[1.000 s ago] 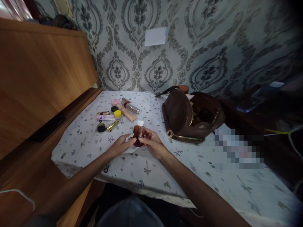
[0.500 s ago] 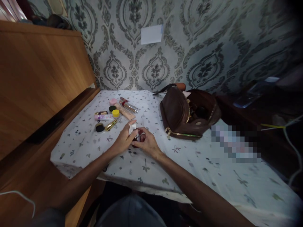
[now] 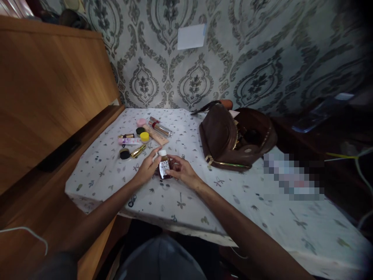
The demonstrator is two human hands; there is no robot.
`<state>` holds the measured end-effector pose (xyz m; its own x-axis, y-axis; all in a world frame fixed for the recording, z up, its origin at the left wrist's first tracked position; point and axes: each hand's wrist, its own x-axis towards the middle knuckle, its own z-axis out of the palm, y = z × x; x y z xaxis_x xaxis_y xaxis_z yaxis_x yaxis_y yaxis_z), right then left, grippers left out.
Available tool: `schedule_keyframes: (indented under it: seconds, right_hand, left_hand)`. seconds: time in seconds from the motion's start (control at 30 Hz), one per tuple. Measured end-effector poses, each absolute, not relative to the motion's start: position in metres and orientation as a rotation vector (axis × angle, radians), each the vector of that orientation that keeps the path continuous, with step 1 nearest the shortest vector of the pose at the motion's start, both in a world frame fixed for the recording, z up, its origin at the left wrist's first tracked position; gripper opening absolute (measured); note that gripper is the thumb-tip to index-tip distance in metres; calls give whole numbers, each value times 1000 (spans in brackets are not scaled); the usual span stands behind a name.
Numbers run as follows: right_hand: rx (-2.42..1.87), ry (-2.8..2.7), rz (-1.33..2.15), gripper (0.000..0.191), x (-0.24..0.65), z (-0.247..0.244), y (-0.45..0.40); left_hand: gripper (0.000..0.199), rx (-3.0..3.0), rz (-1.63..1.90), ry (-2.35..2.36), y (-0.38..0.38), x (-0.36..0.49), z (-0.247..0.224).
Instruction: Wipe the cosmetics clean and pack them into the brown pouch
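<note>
Over the near part of the table [image 3: 186, 223], we have a small brown bottle [image 3: 164, 165], its white cap [image 3: 162, 153] up and slightly tilted, with the fingers of our right hand [image 3: 184, 173] gripping its right side and those of our left hand [image 3: 147, 168] holding its left side near the cap. Beyond it to the left we see a black-lidded jar [image 3: 124, 154], a gold cosmetic tube [image 3: 138, 151], a pink-and-white squeeze tube [image 3: 129, 141], a yellow-lidded jar [image 3: 145, 137] and a peach squeeze tube [image 3: 159, 135]; to the right sits an unzipped brown handbag [image 3: 217, 131]. Farthest from us, a white card [image 3: 191, 37] shows against damask wallpaper [image 3: 194, 83].
</note>
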<state>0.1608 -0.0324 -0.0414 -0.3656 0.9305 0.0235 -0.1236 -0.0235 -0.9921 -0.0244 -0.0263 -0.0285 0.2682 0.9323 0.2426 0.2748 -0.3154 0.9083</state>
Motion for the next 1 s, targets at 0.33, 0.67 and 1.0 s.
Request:
schedule_keyframes:
  seconds: [0.33,0.67,1.0]
  right_hand:
    - [-967,-1340,1484,55,159,-42,-36]
    - [-1038,-1381,1297,46,157,-39,-35]
    - [-1038,-1592,1057,42,157,-41,-38]
  left_hand:
    - [75,2022,895,1124,-48,-17,-36]
    - [72,2307,845,1077,-62,-20,-55]
    - [71,2674,913,954,-42,-20,-14]
